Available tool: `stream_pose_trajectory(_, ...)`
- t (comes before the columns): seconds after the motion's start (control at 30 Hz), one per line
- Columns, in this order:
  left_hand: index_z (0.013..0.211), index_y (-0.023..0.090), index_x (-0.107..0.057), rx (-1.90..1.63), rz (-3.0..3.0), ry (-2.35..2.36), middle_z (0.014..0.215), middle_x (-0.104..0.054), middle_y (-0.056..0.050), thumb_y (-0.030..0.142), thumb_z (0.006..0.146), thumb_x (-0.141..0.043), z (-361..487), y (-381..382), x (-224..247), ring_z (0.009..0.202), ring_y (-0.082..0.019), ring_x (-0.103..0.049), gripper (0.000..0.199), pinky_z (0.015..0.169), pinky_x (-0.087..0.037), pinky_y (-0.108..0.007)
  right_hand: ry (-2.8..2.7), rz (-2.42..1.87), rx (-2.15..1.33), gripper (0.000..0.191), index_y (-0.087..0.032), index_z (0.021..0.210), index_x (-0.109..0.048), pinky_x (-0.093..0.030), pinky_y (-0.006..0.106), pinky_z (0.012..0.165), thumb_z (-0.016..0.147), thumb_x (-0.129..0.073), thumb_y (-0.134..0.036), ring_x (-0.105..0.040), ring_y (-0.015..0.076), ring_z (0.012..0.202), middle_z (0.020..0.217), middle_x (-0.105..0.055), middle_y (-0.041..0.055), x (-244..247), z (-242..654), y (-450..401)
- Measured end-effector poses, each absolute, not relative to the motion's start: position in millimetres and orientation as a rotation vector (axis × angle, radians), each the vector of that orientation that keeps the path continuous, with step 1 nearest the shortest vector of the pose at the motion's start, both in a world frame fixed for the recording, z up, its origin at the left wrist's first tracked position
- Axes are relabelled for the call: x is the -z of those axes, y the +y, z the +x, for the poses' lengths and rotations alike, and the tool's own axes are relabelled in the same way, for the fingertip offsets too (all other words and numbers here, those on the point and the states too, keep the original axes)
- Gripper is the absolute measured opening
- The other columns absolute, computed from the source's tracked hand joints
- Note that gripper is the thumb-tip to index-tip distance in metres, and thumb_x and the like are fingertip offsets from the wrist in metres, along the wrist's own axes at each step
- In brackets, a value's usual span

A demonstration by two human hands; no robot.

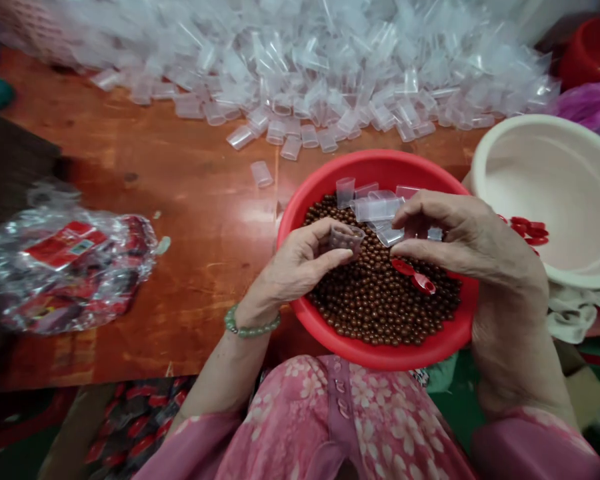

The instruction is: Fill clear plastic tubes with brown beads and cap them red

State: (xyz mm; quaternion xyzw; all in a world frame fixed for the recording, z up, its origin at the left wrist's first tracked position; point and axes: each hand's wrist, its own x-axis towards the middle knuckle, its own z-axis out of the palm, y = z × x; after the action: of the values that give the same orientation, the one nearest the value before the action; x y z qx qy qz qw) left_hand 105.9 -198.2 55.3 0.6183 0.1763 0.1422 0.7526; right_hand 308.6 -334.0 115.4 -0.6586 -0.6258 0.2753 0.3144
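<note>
My left hand (305, 257) is closed around a small clear plastic tub (347, 239), its mouth tilted toward the right. Some brown shows through the tub's wall. My right hand (460, 233) hovers over the right side of a red basin (380, 160), thumb and fingertips apart with nothing visible between them. Brown balls (375, 307) fill much of the basin. Several more clear tubs (377, 209) lie on the balls at the back, just beside my right fingertips. Below that hand, red plastic caps (423, 283) rest on the balls.
A large heap of clear tubs (300, 73) spans the back of the wooden table (205, 220). One stray tub (262, 174) lies nearer. At right stands a white basin (575, 207) with red caps (530, 230). A filled clear plastic bag (75, 267) lies at left.
</note>
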Motion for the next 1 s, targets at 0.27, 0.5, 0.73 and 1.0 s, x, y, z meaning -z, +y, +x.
stream_pose_trajectory(0.27,0.102,0.015,-0.063,-0.308,1.338,0.383,0.097,-0.074,-0.006,0.035,0.083,-0.075,103.9,-199.1,-53.8,0.091,-0.017,-0.071,0.030,0.084,-0.056,-0.029,-1.925,-2.249,-0.792,0.020,-0.020,0.099,-0.061,-0.045,0.032,0.070,0.093,-0.063,-0.038,-0.065,0.0207,0.080,0.089,-0.068,0.0046,-78.9,314.7,-388.8)
stream_pose_trajectory(0.5,0.103,0.015,-0.065,-0.305,1.423,0.340,0.094,-0.074,-0.006,0.036,0.086,-0.072,104.0,-198.5,-51.3,0.087,-0.016,-0.069,0.028,0.082,-0.053,-0.028,-1.499,-2.103,-0.855,0.038,-0.020,0.130,-0.058,-0.047,0.028,0.063,0.094,-0.058,-0.032,-0.061,0.0155,0.069,0.087,-0.067,0.0024,-80.0,306.1,-392.6)
stream_pose_trajectory(0.73,0.104,0.016,-0.067,-0.201,1.372,0.243,0.106,-0.074,-0.009,0.030,0.089,-0.069,99.2,-199.3,-58.8,0.099,-0.018,-0.069,0.021,0.092,-0.052,-0.032,-1.021,-1.594,-0.984,0.057,-0.026,0.137,-0.052,-0.055,0.025,0.075,0.086,-0.074,-0.035,-0.065,0.0136,0.085,0.099,-0.066,0.0020,-87.3,299.5,-367.1)
stream_pose_trajectory(1.0,0.102,0.016,-0.070,-0.191,1.441,0.190,0.108,-0.072,-0.009,0.027,0.086,-0.069,93.6,-215.0,-64.7,0.098,-0.019,-0.066,0.019,0.093,-0.051,-0.033,-1.060,-1.510,-1.076,0.054,-0.023,0.133,-0.053,-0.052,0.021,0.054,0.085,-0.075,-0.033,-0.061,0.0101,0.058,0.072,-0.062,-0.0055,-82.1,283.8,-332.3)
